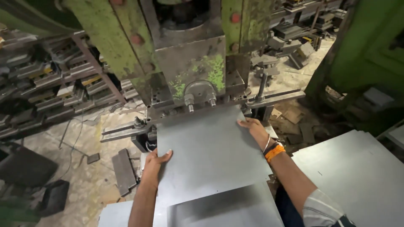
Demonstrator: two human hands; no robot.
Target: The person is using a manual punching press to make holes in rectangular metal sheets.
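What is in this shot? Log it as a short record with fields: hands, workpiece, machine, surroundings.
left hand: grips the left edge of the metal sheet
right hand: pressed on the sheet's right edge near the far corner; orange and silver bangles on the wrist
workpiece: flat grey sheet, far edge under the press
machine: green, worn press with a grey ram block
surroundings: stacked sheets at right; racks of metal parts at left; dusty floor

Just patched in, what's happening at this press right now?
A person holds a flat metal sheet by both side edges, left hand and right hand, its far edge pushed under the green press. It lies over other sheets. Another stack of sheets sits to the right.
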